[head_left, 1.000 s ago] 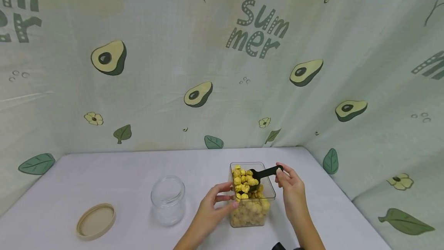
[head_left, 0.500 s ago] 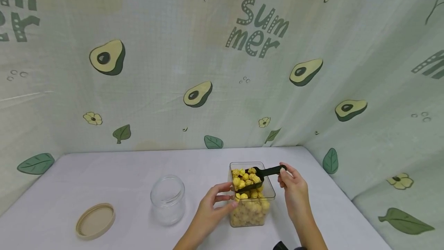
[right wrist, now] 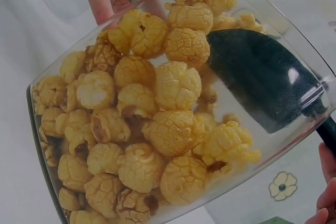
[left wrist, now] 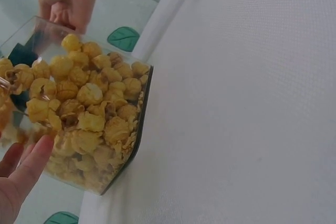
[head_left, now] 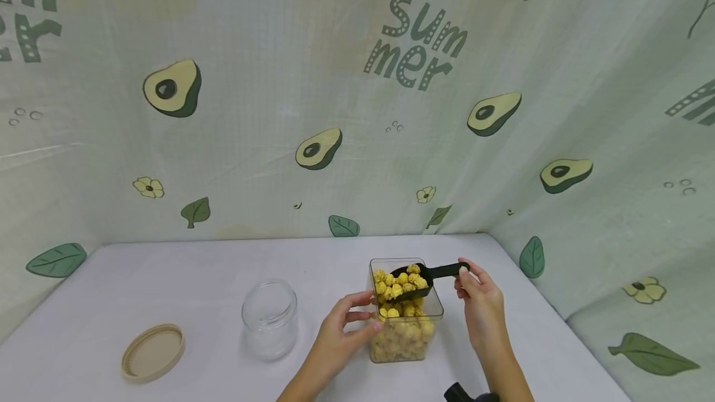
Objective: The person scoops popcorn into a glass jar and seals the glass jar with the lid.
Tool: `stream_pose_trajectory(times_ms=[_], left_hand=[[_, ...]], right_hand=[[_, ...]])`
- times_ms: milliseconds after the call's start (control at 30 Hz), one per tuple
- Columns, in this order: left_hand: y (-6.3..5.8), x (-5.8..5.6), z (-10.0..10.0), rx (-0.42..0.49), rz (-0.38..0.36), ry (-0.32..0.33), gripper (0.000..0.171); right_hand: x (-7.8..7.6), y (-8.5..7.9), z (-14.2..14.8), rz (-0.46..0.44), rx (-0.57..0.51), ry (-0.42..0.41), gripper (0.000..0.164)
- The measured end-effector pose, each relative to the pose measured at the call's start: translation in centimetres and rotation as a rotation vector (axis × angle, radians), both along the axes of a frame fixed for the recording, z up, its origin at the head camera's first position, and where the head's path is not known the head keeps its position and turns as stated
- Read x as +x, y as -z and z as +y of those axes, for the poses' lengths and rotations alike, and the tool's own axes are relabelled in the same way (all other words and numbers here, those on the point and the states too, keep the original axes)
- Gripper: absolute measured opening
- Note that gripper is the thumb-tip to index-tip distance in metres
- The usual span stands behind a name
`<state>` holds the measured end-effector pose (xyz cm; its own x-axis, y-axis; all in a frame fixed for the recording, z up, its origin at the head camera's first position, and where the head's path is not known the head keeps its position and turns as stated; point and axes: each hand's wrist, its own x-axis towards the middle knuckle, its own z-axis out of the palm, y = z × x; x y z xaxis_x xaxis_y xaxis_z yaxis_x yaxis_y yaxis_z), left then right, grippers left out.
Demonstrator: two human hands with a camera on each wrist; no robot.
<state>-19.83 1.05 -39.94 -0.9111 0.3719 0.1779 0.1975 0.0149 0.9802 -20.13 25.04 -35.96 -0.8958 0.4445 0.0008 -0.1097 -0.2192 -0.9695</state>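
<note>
A clear square container point(head_left: 410, 317) with yellow popcorn point(head_left: 399, 332) inside stands on the table. My left hand point(head_left: 343, 335) holds its left side, with fingertips at the side wall and thumb at the front corner. My right hand point(head_left: 483, 304) pinches the handle end of a black scoop point(head_left: 444, 270). Popcorn is heaped in the scoop, whose bowl lies tilted in the container's mouth, above the rest. In the right wrist view the dark scoop bowl point(right wrist: 257, 77) shows through the clear wall. The left wrist view has the popcorn point(left wrist: 89, 95) and my left fingers point(left wrist: 32, 169) at the container.
Left of the container stands a clear round jar point(head_left: 270, 321). Farther left lies a round beige lid point(head_left: 153, 353). A black object point(head_left: 469, 394) shows at the bottom edge, by my right forearm. A curtain point(head_left: 246, 92) printed with avocados hangs behind the white table point(head_left: 212, 278).
My right hand has drawn the scoop up and to the right, with popcorn heaped in it. The left hand stays at the container's side.
</note>
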Motion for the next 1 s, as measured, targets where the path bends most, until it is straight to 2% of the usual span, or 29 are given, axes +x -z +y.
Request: stream_pose_trajectory(times_ms=[467,767,1000], left_hand=[[-0.2,0.0,0.1,-0.019,0.004,-0.014,0.051],[-0.1,0.0,0.1,-0.020,0.005,-0.021,0.050],[-0.1,0.2,0.1,-0.004,0.002,-0.010,0.051]], right_hand=[[0.1,-0.1,0.3,0.023,-0.040,0.013,0.014],[0.0,0.0,0.0,0.029,-0.063,-0.006,0.014],[0.0,0.4,-1.2,0.034,-0.039,-0.043,0.010]])
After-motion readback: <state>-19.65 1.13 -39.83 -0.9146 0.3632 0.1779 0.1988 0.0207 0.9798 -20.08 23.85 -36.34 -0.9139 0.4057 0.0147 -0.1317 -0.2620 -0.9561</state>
